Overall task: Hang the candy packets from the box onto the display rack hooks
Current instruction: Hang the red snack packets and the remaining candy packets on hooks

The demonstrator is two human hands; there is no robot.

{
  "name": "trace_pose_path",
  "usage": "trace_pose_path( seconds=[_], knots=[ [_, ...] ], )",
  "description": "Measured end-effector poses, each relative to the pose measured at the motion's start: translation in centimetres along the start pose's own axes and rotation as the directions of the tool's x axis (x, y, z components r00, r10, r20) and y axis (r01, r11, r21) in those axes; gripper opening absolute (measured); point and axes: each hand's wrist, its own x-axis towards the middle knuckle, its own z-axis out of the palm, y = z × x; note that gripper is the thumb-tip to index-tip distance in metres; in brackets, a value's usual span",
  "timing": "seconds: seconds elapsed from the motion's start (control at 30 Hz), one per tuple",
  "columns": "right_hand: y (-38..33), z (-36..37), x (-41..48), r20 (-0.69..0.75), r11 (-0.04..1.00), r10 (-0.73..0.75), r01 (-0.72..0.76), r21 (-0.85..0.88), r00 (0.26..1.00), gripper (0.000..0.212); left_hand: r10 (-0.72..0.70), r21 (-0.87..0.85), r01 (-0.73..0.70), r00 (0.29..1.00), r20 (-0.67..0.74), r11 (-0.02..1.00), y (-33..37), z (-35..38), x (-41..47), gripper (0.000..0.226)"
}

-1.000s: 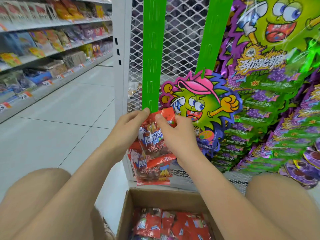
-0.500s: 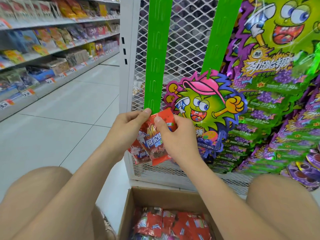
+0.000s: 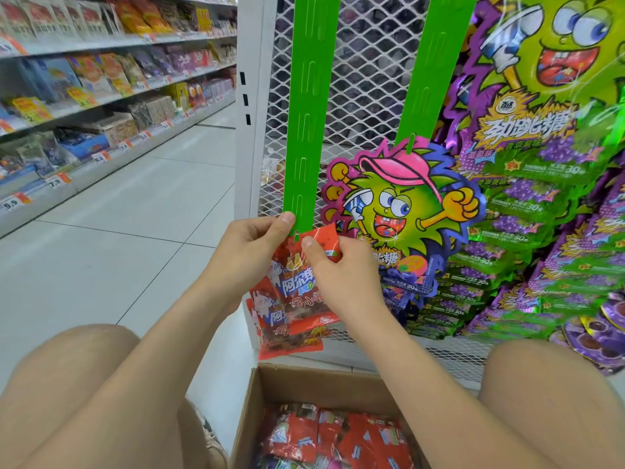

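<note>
A red candy packet (image 3: 291, 299) with white and blue print hangs at the bottom end of the left green hanging strip (image 3: 304, 110). My left hand (image 3: 252, 247) pinches the strip's lower end together with the packet's top left edge. My right hand (image 3: 338, 272) pinches the packet's top right corner, thumb near a green hook tab. At least one more red packet hangs below and partly behind the first. An open cardboard box (image 3: 270, 397) at the bottom holds several red packets (image 3: 338, 438).
A second green strip (image 3: 426, 69) carries a green cartoon candy bag (image 3: 399, 211) to the right. Stacks of green and purple bags (image 3: 541, 258) fill the right side. White mesh rack (image 3: 355, 79) stands behind. Stocked shelves (image 3: 101, 96) line the aisle left. My knees flank the box.
The packets briefly lifted and bunched in my hands, then dropped to hang full length again. My right thumb now presses the packet's top near the strip's tab.
</note>
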Motion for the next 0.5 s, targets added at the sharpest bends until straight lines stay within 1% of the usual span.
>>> trace_pose_path(
  seconds=[0.07, 0.13, 0.2, 0.27, 0.3, 0.37, 0.43, 0.5],
  knots=[
    [0.2, -0.4, 0.0, 0.023, 0.998, -0.026, 0.028, -0.054, 0.999, 0.046, 0.023, -0.002, -0.023, 1.0, -0.002, 1.0, -0.2, 0.0, -0.1, 0.045],
    [0.7, -0.6, -0.2, 0.044, 0.985, -0.075, 0.081, -0.153, 0.996, 0.045, 0.097, 0.066, -0.095, 0.995, -0.025, 0.993, -0.7, 0.0, -0.1, 0.038],
    [1.4, -0.6, -0.4, 0.05, 0.967, -0.091, 0.1, -0.233, 0.995, 0.046, 0.244, 0.248, -0.224, 0.968, -0.053, 0.943, -1.6, 0.0, 0.1, 0.025],
    [1.9, -0.8, -0.6, 0.053, 0.951, -0.081, 0.093, -0.293, 0.995, 0.044, 0.397, 0.45, -0.339, 0.917, -0.037, 0.826, -2.3, 0.2, -0.1, 0.014],
    [2.3, -1.0, -0.6, 0.052, 0.938, -0.079, 0.092, -0.335, 0.996, 0.042, 0.449, 0.523, -0.375, 0.893, -0.015, 0.765, -2.7, 0.4, -0.3, 0.018],
    [3.0, -1.6, -0.6, 0.047, 0.901, -0.086, 0.098, -0.423, 0.995, 0.034, 0.484, 0.603, -0.393, 0.875, 0.014, 0.694, -3.4, 0.8, -0.9, 0.034],
    [4.0, -2.4, -0.6, 0.06, 0.864, -0.061, 0.083, -0.497, 0.996, 0.033, 0.504, 0.633, -0.398, 0.864, 0.014, 0.664, -3.9, 1.2, -1.7, 0.045],
    [5.2, -3.4, -0.9, 0.122, 0.828, 0.031, 0.043, -0.56, 0.992, 0.04, 0.532, 0.647, -0.422, 0.846, 0.03, 0.635, -4.5, 1.5, -2.3, 0.044]
  ],
)
